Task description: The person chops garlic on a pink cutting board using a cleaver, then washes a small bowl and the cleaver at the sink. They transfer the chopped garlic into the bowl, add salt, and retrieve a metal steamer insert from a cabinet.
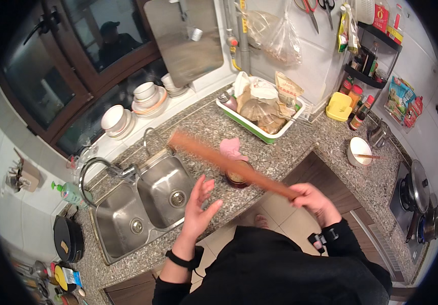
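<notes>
My right hand grips one end of a long reddish-brown wooden rod, likely a rolling pin, blurred by motion. It slants up and left over the counter, its far end close to the sink's back corner. Free of any object, my left hand is raised by the sink's right edge with fingers apart. Partly hidden under the rod is a dark round pot or jar with a tan top; what it holds is unclear. A crumpled pink cloth touches or lies just behind it.
On the left is a double steel sink with a curved faucet. A white-and-green tray of bags stands at the back. Stacked bowls line the sill. Right are a white bowl with chopsticks and a stove.
</notes>
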